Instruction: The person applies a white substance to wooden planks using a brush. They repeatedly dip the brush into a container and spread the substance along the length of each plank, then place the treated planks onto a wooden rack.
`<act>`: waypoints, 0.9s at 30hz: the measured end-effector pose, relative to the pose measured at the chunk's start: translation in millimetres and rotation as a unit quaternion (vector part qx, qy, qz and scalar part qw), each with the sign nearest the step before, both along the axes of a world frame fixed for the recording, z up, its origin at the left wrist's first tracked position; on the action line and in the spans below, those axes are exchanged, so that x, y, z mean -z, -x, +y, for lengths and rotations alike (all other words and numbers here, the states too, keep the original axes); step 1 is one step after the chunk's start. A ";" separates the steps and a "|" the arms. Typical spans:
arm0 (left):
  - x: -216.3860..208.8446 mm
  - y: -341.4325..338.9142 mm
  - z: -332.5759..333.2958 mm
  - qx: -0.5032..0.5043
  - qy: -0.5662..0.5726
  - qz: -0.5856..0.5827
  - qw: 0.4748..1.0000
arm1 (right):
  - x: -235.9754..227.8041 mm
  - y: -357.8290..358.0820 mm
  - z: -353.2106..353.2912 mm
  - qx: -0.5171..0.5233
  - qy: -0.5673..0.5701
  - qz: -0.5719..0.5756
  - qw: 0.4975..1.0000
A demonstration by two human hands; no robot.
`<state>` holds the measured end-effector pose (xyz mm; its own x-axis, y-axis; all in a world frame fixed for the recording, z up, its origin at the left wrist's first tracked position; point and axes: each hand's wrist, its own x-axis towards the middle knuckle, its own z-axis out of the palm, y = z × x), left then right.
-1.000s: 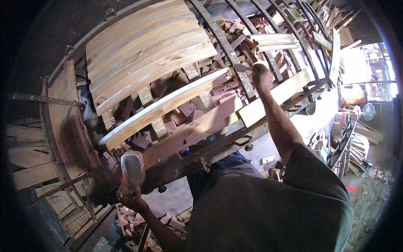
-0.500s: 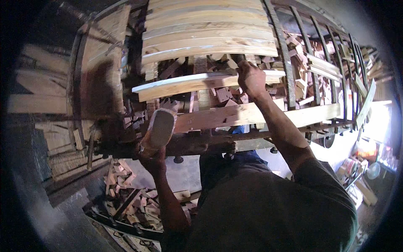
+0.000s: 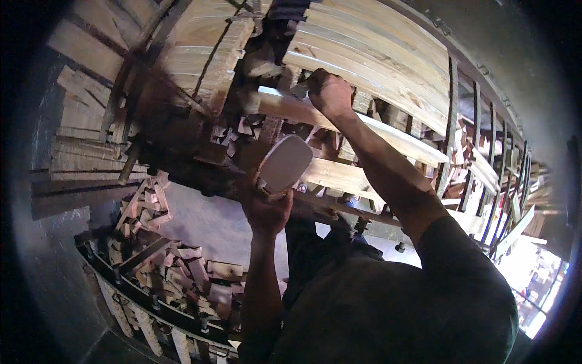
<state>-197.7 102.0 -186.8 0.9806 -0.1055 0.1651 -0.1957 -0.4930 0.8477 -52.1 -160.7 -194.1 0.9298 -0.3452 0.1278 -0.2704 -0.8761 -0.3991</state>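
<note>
Wooden slats are crowding a dim workshop frame; right hand (image 3: 328, 92) is clamping a pale slat (image 3: 388, 134) at twelve o'clock, left hand (image 3: 267, 209) is gripping a mallet (image 3: 285, 164) below it. Seemingly aligning, needing a square strike.

The scene is dim and warm-toned, with a blown-out daylight patch (image 3: 539, 285) at the lower right. Pale wooden slats (image 3: 376, 54) catch the most light; the lower left falls into deep shadow. Fisheye bending curves straight edges, a black vignette rings the frame, and details look soft.
</note>
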 end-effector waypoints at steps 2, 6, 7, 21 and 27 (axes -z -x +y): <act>9.9 0.2 0.0 -0.007 0.044 -0.005 0.999 | -1.1 -20.7 15.9 -0.028 -0.011 -0.001 1.000; 5.3 -7.4 0.5 0.011 0.033 -0.034 0.999 | 28.2 -54.8 36.8 -0.041 -0.092 -0.097 0.990; 2.1 -8.4 1.7 0.012 0.019 -0.048 0.999 | 19.9 -57.7 49.2 -0.028 -0.121 -0.098 0.987; -6.3 -10.0 4.4 0.018 -0.046 -0.033 0.998 | 65.9 74.9 -26.2 0.153 -0.418 -0.048 0.894; -10.1 -7.2 2.7 0.032 -0.138 -0.034 0.989 | 44.7 194.1 -104.3 0.353 -0.476 -0.089 0.800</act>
<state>-190.5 104.7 -176.7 0.9580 -0.2177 0.1867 -0.2864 -0.6890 0.6658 -246.2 -265.0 -238.8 0.4556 -0.7966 -0.3973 -0.4279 0.1953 -0.8825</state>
